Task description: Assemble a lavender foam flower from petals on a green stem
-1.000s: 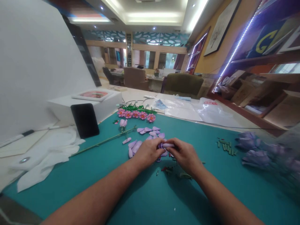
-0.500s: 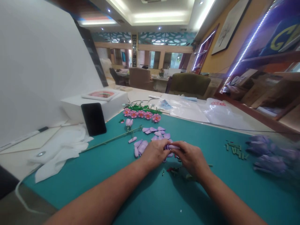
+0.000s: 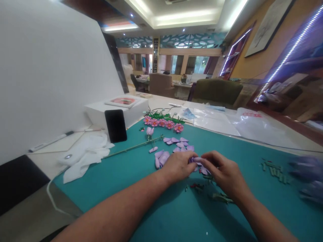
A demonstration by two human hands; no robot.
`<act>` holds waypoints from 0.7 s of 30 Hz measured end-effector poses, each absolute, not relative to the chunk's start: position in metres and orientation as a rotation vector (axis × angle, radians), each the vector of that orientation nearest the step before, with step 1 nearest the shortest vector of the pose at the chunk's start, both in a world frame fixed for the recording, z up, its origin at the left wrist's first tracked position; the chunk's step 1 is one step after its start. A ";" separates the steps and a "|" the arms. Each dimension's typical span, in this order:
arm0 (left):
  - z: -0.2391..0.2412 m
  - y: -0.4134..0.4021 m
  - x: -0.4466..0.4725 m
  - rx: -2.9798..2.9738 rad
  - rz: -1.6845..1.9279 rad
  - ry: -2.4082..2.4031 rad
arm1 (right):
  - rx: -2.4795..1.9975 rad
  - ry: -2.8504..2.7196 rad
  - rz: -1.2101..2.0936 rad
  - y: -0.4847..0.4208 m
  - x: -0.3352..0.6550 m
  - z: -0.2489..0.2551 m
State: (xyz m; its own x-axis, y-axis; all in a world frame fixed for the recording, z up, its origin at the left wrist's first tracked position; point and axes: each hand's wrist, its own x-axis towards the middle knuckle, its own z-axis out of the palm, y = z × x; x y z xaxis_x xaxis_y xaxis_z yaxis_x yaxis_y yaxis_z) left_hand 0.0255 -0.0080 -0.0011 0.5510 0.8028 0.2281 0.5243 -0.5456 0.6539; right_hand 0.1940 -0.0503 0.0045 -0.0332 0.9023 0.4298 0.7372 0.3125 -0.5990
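My left hand [image 3: 180, 164] is closed, its thumb and fingers pinching a curled light-purple petal [image 3: 196, 160] above the mat. From the other side, my right hand [image 3: 224, 168] has thumb and forefinger at the petal's end. Part of the petal is hidden by my fingers. Loose purple petals [image 3: 162, 158] lie left of and beyond my left hand. Under my right hand are green leafy pieces [image 3: 220, 197] and a small red-and-green piece [image 3: 196, 186]. A purple bud [image 3: 149, 131] on a long green stem [image 3: 133, 147] rests further left.
A green mat [image 3: 121, 191] covers the table. Pink flowers [image 3: 169, 124] line its far edge. A black phone [image 3: 116, 125] leans on a white box [image 3: 96, 112]; white tissue [image 3: 85, 163] lies nearby. Short green sticks [image 3: 276, 171] and blurred purple flowers [image 3: 306, 168] are at right.
The view has turned left, so everything sits further right. My right fingers have loosened and spread a little around the petal; my left hand keeps its pinch.
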 end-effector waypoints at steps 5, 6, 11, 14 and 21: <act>-0.004 -0.008 0.027 2.316 0.694 1.072 | -1.458 -1.828 0.220 -0.049 0.194 0.000; -0.005 -0.008 0.028 2.328 0.692 1.074 | -1.458 -1.833 0.217 -0.049 0.194 -0.001; -0.004 -0.008 0.028 2.353 0.685 1.082 | -1.466 -1.803 0.258 -0.050 0.191 -0.002; 0.001 -0.007 0.024 2.305 0.743 1.060 | -1.418 -1.716 0.405 -0.047 0.193 -0.001; 0.024 0.003 0.013 1.825 0.935 1.020 | -1.276 -1.442 0.627 -0.057 0.189 0.021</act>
State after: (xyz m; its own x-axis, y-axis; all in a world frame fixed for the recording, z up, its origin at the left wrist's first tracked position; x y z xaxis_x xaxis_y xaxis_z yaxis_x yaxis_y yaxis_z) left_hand 0.0129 0.0032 0.0237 0.3942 0.8959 0.2049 0.2815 -0.3299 0.9011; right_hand 0.1887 -0.0569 0.0214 0.1323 0.9239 0.3589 0.3673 0.2906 -0.8835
